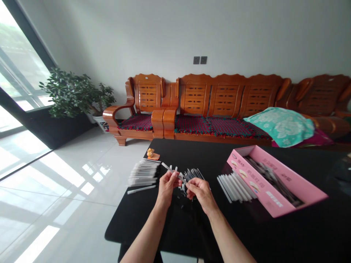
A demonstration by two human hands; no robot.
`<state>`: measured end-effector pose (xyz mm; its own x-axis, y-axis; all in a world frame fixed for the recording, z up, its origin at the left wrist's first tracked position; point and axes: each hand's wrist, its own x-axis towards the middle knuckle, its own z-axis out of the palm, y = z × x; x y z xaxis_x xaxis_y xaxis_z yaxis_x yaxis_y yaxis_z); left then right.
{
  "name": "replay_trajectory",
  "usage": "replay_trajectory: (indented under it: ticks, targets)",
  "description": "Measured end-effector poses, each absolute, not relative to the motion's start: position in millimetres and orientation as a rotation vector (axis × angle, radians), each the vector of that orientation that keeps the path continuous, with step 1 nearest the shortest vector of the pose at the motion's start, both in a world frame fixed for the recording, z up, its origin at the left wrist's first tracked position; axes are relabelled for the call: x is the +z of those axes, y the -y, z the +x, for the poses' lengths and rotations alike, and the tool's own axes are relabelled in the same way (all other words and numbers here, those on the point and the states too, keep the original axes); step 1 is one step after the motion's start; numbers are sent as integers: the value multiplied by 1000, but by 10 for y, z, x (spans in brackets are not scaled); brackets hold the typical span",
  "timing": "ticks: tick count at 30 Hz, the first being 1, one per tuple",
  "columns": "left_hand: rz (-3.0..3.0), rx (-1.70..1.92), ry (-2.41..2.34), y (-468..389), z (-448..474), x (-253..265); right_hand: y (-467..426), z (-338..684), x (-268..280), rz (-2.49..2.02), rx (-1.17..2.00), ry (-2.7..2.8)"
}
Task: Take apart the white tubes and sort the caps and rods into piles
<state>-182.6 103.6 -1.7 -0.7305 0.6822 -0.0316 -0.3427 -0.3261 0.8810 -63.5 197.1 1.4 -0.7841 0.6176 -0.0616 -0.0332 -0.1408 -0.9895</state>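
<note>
A slim whitish, pen-like tube [166, 166] slants between my hands over the black table. My left hand [166, 184] is closed around its middle, with the far end sticking out up and to the left. The fingers of my right hand [200, 190] pinch its near end; the fingertips partly hide what is there. Just behind my right hand lies a bundle of thin dark and silvery rods [195, 174]. Small white pieces and several small black bits [182, 206] are scattered under my hands.
Left on the table [137, 223] lies a pile of white tubes [144, 173] beside a small orange figurine [151, 154]. To the right, a row of white tubes [236, 187] leans by a pink box [274, 182] holding dark sticks. Behind stands a wooden sofa [225, 95].
</note>
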Motion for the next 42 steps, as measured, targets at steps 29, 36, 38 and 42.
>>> replay_trajectory:
  ticks: [29,36,38,42]
  targets:
    - [452,2084,-1311,-1034,-1804,-11,-1937,-596,21,-668,2090,1672]
    - [396,2094,-1349,-1075,-1761,-68,-1991,-536,25,-620,1628,1954]
    - [384,2093,-1356,-1085,-1754,-94,-1983,-517,40,-594,1466,2036]
    - [377,2112,-1360,-1087,-1764,-117,-1967,-516,31,-595,1400,2047]
